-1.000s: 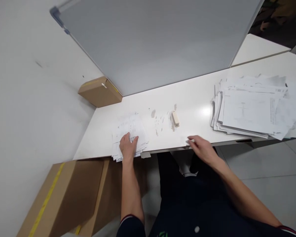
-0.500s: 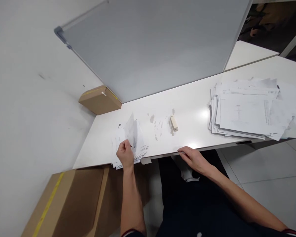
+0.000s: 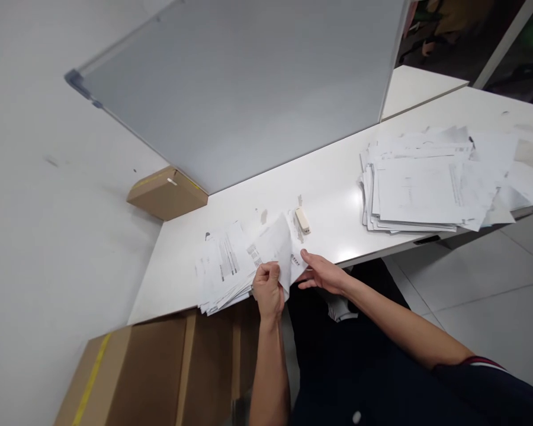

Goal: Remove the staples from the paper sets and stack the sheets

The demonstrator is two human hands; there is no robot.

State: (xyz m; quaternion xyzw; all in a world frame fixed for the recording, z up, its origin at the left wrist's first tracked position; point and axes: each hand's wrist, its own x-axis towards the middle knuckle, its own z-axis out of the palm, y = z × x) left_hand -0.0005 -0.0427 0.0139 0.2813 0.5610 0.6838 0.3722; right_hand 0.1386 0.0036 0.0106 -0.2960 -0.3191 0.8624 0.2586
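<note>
My left hand [image 3: 269, 290] is closed on white printed paper [image 3: 273, 242], whose right part stands up in a fold. It is held over the table's front edge, beside the smaller paper pile [image 3: 226, 254]. At the paper's right edge is my right hand [image 3: 324, 273], with thumb and fingers apart and the edge between them; whether it grips is not clear. Just beyond the paper lies a small cream-coloured object [image 3: 302, 220], shaped like a mini stapler.
A larger, uneven paper stack [image 3: 417, 189] spreads over the right of the white table [image 3: 333, 207]. Behind stands a whiteboard [image 3: 249, 89]. A cardboard box [image 3: 169, 192] sits in the back left corner, and large cartons [image 3: 151, 367] stand below the left front edge.
My left hand has moved right, bringing paper away from the smaller pile. My right hand has left the table edge and come to the paper. The camera view has shifted slightly.
</note>
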